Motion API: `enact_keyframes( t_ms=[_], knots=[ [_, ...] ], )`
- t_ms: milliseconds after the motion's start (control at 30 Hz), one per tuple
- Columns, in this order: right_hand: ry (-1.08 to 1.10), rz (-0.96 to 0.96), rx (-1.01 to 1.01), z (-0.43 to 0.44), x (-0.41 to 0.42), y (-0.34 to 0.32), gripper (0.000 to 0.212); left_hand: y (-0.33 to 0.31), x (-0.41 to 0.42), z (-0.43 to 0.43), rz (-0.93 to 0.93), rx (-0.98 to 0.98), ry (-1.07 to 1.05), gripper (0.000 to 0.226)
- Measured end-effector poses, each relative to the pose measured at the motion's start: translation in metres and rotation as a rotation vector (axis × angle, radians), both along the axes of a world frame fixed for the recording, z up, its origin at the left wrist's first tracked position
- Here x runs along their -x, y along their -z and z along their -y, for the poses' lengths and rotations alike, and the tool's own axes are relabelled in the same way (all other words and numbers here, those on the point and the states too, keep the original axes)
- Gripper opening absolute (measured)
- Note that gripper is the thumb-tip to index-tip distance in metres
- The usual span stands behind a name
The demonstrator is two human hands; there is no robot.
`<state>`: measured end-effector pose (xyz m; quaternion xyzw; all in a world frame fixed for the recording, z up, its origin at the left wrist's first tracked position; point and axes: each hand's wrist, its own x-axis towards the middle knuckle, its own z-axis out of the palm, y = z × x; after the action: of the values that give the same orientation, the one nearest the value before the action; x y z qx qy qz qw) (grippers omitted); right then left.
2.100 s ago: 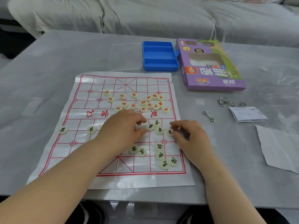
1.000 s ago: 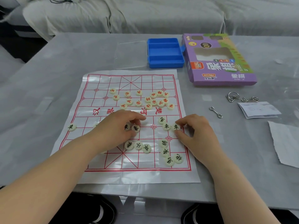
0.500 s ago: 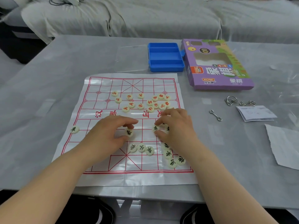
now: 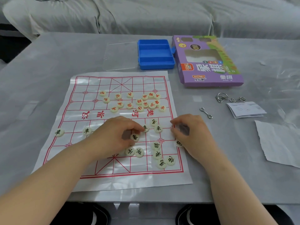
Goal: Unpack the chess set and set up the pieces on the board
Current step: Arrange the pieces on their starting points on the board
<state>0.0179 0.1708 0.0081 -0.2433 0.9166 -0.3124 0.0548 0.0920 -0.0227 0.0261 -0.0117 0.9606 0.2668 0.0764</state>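
Right hand [image 4: 191, 135]: shifted rightward to board [image 4: 97, 85] edge, fingers curled, contents indiscernible. Left hand [image 4: 113, 135]: pinching black-lettered piece [image 4: 135, 137] between thumb and forefinger, mid-board.

Metal wire puzzles [image 4: 206, 113], a folded leaflet [image 4: 246, 109], torn paper [image 4: 279, 143], grey sofa [image 4: 146, 13].
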Motion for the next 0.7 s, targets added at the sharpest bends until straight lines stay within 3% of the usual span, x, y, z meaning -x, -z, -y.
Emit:
enact_keyframes(
  t_ms=[200, 367, 533, 700],
  knots=[
    [-0.034, 0.001, 0.007, -0.008, -0.001, 0.001, 0.022, -0.009, 0.005, -0.003, 0.006, -0.047, -0.033, 0.030],
    [-0.017, 0.081, 0.058, -0.033, -0.001, -0.001, 0.020, -0.007, 0.029, -0.019, -0.062, 0.116, -0.082, 0.035],
    [-0.143, 0.150, 0.005, -0.038, -0.001, -0.005, 0.029, -0.001, 0.048, -0.033, -0.030, 0.205, -0.041, 0.037],
    [-0.166, 0.109, -0.066, -0.031, -0.002, -0.005, 0.029, 0.002, 0.054, -0.029, 0.010, 0.166, -0.031, 0.027]
  ],
)
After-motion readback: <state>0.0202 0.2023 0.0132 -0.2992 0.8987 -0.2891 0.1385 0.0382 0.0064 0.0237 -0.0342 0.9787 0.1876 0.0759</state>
